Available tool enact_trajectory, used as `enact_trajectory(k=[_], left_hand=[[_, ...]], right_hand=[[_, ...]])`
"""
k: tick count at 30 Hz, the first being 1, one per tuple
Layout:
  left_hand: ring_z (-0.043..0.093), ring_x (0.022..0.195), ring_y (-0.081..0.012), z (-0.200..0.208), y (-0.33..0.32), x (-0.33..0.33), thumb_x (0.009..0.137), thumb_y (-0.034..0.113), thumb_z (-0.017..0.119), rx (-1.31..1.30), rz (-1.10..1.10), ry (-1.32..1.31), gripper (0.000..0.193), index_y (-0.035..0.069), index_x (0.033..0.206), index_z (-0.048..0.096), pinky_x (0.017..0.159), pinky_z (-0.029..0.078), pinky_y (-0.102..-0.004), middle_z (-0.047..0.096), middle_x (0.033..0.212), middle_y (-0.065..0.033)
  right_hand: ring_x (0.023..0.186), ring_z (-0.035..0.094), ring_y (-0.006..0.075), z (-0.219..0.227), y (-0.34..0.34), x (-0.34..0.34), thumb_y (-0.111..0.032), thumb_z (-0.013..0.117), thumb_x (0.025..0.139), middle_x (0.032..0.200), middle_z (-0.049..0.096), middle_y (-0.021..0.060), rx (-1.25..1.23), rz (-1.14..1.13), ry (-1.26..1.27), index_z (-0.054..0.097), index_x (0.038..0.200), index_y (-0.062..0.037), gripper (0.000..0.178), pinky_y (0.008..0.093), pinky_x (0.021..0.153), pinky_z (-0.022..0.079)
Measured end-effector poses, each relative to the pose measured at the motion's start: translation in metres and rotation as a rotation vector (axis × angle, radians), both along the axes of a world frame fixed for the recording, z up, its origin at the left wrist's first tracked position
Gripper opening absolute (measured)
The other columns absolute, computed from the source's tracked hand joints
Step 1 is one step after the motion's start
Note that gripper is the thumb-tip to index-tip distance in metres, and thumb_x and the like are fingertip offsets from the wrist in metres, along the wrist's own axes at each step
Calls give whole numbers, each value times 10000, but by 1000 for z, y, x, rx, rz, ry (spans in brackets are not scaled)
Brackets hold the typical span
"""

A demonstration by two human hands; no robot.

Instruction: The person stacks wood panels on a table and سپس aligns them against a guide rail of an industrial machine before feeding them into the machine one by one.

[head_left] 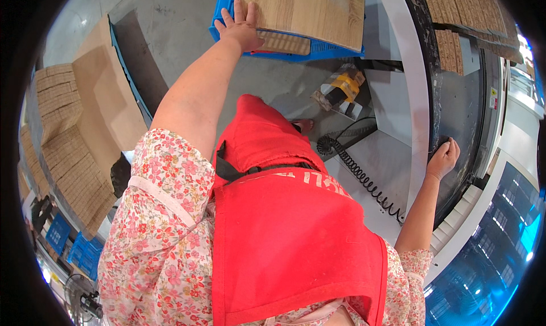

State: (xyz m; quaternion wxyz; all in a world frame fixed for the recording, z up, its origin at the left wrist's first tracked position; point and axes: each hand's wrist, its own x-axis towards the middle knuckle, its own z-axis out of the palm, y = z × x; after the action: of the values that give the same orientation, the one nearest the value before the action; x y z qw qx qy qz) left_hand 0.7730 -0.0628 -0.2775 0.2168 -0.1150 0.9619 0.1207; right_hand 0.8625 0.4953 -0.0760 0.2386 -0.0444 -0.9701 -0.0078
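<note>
My left hand [242, 29] is stretched forward with its fingers spread, resting at the corner of a wood-grain board [307, 10] and the rim of the blue plastic crate [219, 7] beneath it. Below the board, a tan piece [284, 42] shows inside the crate. Out to the right, my right hand [445, 159] is closed, its fingers curled together over the dark surface [463, 135] of a machine or bench. Whatever those fingers may hold is hidden.
On the left stands an open cardboard box [94, 93] beside stacked corrugated pieces [77, 167]. A black coiled hose [364, 178] hangs near white panels. A yellow and black device [344, 87] lies on the floor. More corrugated stacks [472, 7] sit at upper right.
</note>
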Motion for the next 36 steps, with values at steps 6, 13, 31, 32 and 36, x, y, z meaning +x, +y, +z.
enact_trajectory(k=[6,13,31,32,36], left_hand=[[17,1457,-530,1,0,-1,789,507,724,-1,-2,-17,1105,253,1573,-12,1130,154,-660,-118,1627,-169],[22,1455,-532,-1,1,2,761,511,743,8,-5,23,1134,244,1575,1,1128,146,-651,-95,1630,-178],[651,895,-227,150,147,76,897,167,656,1114,-744,175,167,34,994,680,800,519,-347,676,957,-114],[646,884,-230,178,173,96,880,157,677,1264,-777,122,133,45,953,670,790,520,-339,663,929,-99],[576,911,-283,248,249,156,836,144,711,1740,-869,310,189,53,973,617,779,487,-370,583,962,-103]], right_hand=[[1083,600,306,0,-2,0,-160,525,942,1152,641,156,-14,12,13,684,1085,39,292,381,955,471],[1079,597,312,-1,-1,2,-190,546,948,1151,640,165,-23,11,27,683,1087,39,302,387,941,474],[1204,563,322,3,-4,-12,-281,570,822,1272,621,115,-308,-977,67,707,1191,-169,410,476,1050,387],[1217,550,320,3,-4,-13,-281,566,830,1287,604,112,-330,-974,49,701,1200,-171,409,473,1059,377],[1250,515,313,2,-8,-24,-278,557,849,1327,563,106,-367,-923,6,679,1229,-169,413,466,1082,350]])
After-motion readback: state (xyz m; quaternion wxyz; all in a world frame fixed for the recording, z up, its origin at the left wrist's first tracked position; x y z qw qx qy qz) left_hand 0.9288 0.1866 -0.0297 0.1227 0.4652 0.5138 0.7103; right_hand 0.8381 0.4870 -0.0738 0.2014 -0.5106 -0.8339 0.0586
